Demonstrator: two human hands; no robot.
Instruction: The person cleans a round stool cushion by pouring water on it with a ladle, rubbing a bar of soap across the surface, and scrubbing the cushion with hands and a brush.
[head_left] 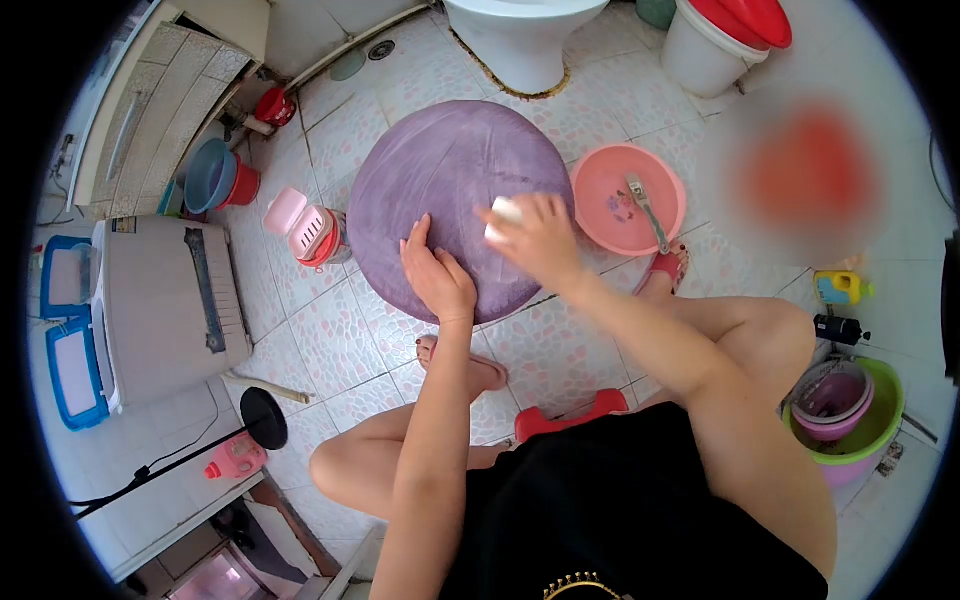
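A large round purple velvety cushion (440, 150) lies in front of me, with creases and darker, damp-looking marks on its top. My left hand (438, 275) rests flat on its near part, fingers stretched out. Over the right half of the cushion, my right hand (540, 240) is closed around a small white block (503, 215). Motion blurs that hand, and I cannot tell whether the block is soap or a sponge. Just right of the cushion stands a pink basin (598, 225), with a long-handled brush (648, 212) lying in it.
A toilet (525, 40) and a white bucket (700, 55) stand beyond the cushion. To the left are a pink-lidded container (305, 235), nested buckets (210, 180) and a washing machine (165, 300). Green and pink basins (880, 420) sit at right. A red stool (570, 415) is below me.
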